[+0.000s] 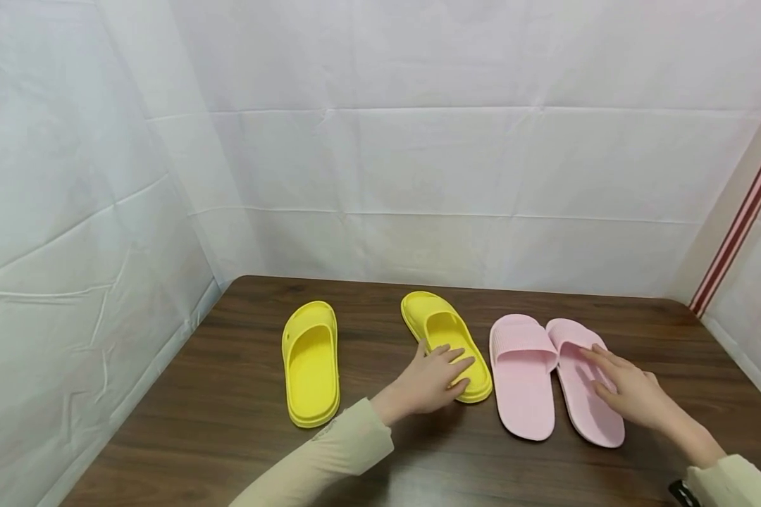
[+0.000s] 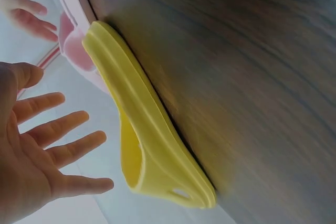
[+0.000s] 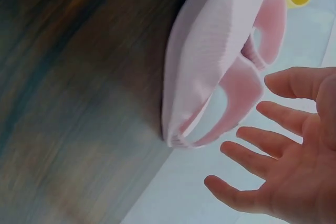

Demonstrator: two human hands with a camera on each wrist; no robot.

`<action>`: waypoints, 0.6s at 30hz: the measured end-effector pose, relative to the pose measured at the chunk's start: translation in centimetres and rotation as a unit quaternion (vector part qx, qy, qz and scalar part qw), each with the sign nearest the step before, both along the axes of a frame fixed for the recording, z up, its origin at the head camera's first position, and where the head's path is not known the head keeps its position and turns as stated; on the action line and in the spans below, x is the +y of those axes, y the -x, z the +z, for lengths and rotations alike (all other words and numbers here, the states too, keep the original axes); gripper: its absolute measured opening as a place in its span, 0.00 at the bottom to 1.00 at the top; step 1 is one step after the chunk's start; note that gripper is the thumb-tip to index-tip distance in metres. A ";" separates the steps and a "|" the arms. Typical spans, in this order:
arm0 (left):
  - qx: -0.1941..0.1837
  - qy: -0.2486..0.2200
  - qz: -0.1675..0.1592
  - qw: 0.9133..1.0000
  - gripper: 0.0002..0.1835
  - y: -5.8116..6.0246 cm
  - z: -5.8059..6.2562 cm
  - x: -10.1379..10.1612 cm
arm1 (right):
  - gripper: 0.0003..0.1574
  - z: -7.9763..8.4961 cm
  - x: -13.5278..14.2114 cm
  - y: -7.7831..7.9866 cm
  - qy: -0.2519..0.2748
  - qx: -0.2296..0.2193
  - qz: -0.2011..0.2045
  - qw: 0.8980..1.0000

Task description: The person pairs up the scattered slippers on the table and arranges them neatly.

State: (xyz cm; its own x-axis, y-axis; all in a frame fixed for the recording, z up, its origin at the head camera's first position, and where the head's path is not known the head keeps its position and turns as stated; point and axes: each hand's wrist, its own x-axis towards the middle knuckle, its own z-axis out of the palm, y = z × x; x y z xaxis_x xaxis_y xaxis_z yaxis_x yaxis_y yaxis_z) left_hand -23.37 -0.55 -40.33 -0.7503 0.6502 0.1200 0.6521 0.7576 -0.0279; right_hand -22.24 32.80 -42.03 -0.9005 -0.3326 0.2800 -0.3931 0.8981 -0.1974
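Hovering with left hand spread over the right yellow slipper and right hand spread over the right pink slipper on the table, probably needed gentle lowering before gripping.

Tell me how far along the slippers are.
Done, apparently: the pink slippers sit side by side. In hand: the left hand hovers over one yellow slipper, the right hand over one pink slipper; neither grips. Remaining, probably: pairing the other yellow slipper, which lies apart.
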 end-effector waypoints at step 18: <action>0.013 -0.081 0.044 0.996 0.18 -1.6 1.3 -7.3 | 0.27 0.5 -3.6 0.3 0.011 0.075 0.073 0.994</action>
